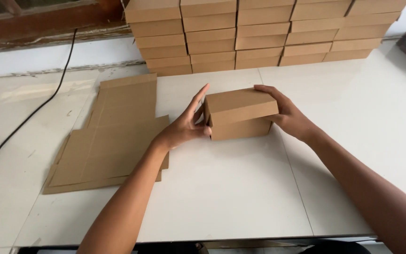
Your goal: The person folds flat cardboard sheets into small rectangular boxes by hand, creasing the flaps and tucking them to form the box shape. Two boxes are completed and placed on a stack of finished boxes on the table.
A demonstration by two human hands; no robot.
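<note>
Brown cardboard makes up the small folded box (240, 114) that sits near the middle of the white surface (231, 197), its lid nearly down but slightly raised at the left end. The left hand (184, 127) presses against the box's left end, thumb at the lower edge and fingers stretched upward, so its grip is loose and open rather than closed around anything. The right hand (287, 115) cups the right end, fingers curled over the top edge, its grip closed on the box. A pile of flat unfolded blanks (109, 136) lies just left of the left hand. Rows of finished boxes (259, 33) stand stacked along the wall behind, and a black cable (29, 117) trails across the far left.
</note>
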